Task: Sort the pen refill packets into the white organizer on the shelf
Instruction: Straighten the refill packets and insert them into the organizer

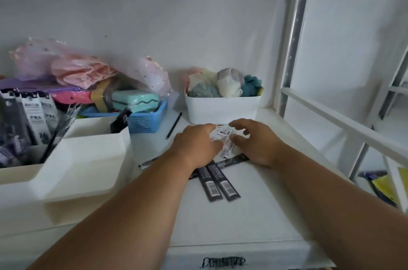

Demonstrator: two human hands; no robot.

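Note:
Several long black pen refill packets [217, 183] lie fanned on the white shelf, their barcode ends toward me. Their far ends, with white labels [225, 135], sit between my two hands. My left hand [195, 144] lies over the packets from the left, fingers curled onto the labelled ends. My right hand [254, 141] curls around the same ends from the right, thumb and fingers touching them. The white organizer [88, 159] stands at the left with stepped compartments. Its rear left compartment holds several upright packets [33, 119]; one dark packet [120, 120] leans in the back compartment.
A blue mesh basket [143, 119] with a teal case and pink wrapping stands behind the organizer. A white bin [220, 108] of soft items sits just behind my hands. A black pen [174, 125] lies between them. A white rail [344, 124] crosses at the right.

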